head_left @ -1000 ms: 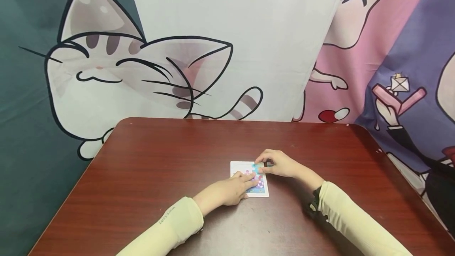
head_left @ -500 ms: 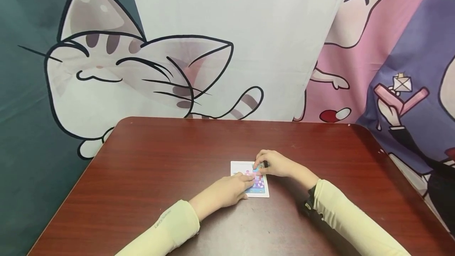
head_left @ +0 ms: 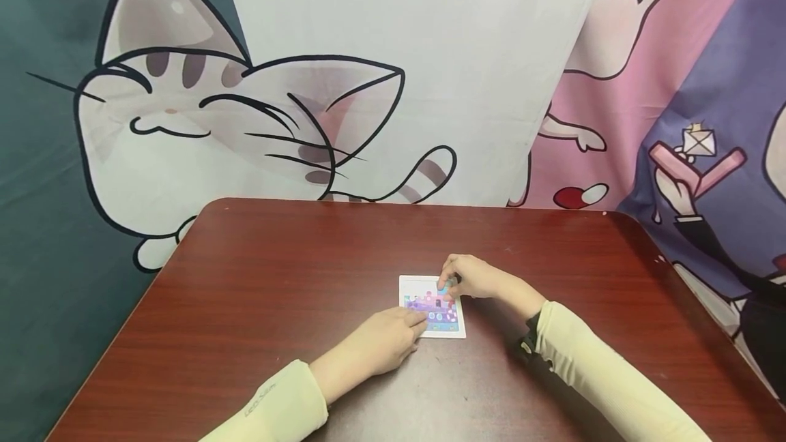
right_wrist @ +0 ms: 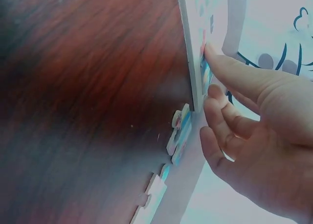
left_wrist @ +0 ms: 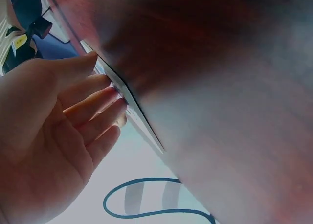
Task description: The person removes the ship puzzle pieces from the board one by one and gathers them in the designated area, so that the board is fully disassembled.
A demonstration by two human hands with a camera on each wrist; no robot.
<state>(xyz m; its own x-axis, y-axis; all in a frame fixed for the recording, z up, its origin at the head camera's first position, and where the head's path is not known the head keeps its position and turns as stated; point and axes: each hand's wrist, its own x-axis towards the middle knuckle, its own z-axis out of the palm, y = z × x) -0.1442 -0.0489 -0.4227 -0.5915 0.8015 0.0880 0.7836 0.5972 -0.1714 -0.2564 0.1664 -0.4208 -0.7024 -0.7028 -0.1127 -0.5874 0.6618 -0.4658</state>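
A small square jigsaw puzzle (head_left: 443,327) with a white frame (head_left: 408,281) lies on the table, its picture pink, purple and blue. White backing shows at its upper left. My left hand (head_left: 389,336) rests its straight fingers on the lower left of the puzzle; in the left wrist view these fingertips meet the thin board (left_wrist: 138,115) along its edge. At the upper right corner, my right hand (head_left: 475,278) pinches a blue puzzle piece (head_left: 442,288) between thumb and index finger. The right wrist view has the thumb (right_wrist: 225,67) against the board's face, other fingers curled.
Loose puzzle pieces (right_wrist: 181,136) lie on the table just past the board's edge in the right wrist view, with another pale piece (right_wrist: 150,198) farther along. The brown table (head_left: 295,258) ends at a cartoon cat curtain (head_left: 368,19).
My left hand has drawn back leftward and down, uncovering more of the picture. The right hand stays at the upper right corner, its fingers shifting only slightly.
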